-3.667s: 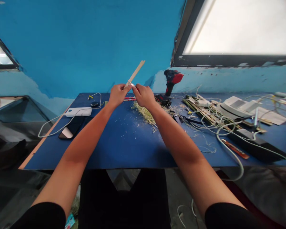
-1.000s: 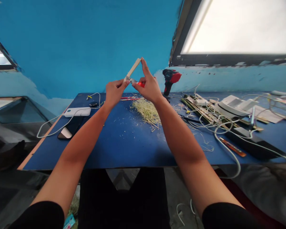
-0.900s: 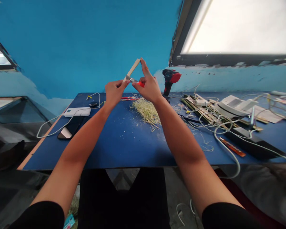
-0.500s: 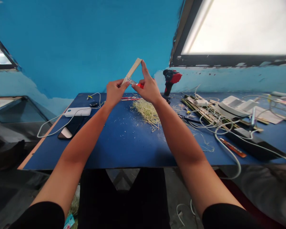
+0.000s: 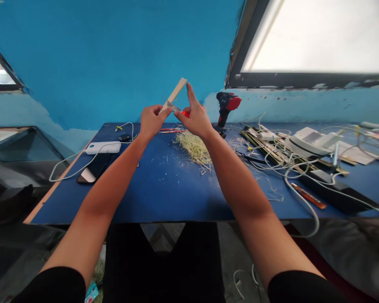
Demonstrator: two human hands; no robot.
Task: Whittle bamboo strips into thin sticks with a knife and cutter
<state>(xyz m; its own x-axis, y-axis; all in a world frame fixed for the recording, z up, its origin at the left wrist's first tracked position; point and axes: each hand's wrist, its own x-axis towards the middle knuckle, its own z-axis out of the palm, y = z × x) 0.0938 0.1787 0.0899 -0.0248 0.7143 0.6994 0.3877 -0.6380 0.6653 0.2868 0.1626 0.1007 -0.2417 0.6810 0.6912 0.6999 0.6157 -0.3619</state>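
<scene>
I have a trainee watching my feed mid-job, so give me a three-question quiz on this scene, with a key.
1. Which hand holds the red-handled knife?
2. True or false: the drill stands upright.
3. What is heaped on the blue table? A: oranges. B: pale shavings. C: cups.

Key:
1. The right hand; the left hand holds the pale strip.
2. True.
3. B.

Workshop: cordless drill (image 5: 228, 103), shavings pile (image 5: 194, 149), cluttered blue bench (image 5: 173, 198).
</scene>
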